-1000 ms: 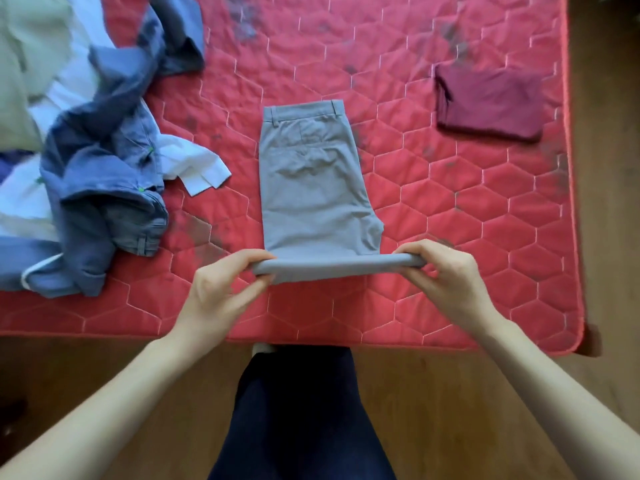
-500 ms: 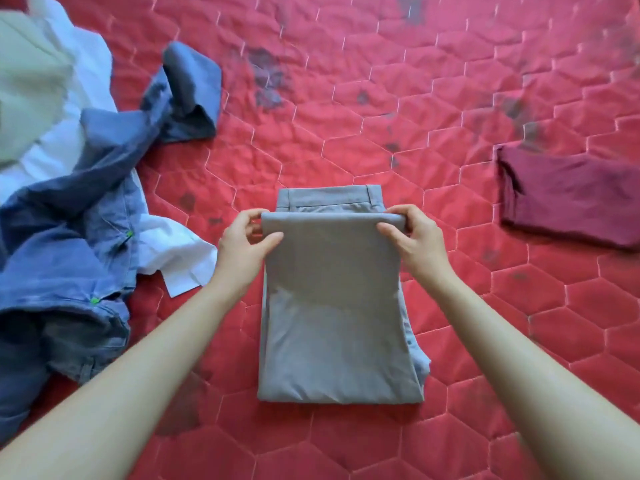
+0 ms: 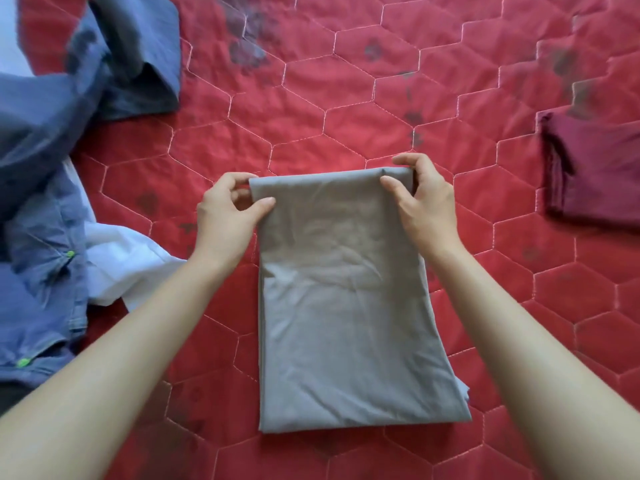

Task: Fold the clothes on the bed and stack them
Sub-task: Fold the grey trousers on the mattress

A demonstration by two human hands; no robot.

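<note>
Grey trousers (image 3: pixel 343 306) lie folded in half on the red quilted bed (image 3: pixel 311 109), a neat rectangle in the middle. My left hand (image 3: pixel 228 213) pinches the far left corner of the top layer between thumb and fingers. My right hand (image 3: pixel 424 199) pinches the far right corner the same way. The waistband is covered by the folded layer. A folded maroon garment (image 3: pixel 595 174) lies at the right edge.
A heap of unfolded clothes fills the left side: a blue shirt (image 3: pixel 41 188) with green buttons, its sleeve (image 3: pixel 138 64) stretched toward the top, and a white garment (image 3: pixel 128 268) under it. Bare red quilt lies between the trousers and the maroon garment.
My hands carried the near fold of the grey trousers up and over to the far end, covering the waistband. The camera moved closer over the bed.
</note>
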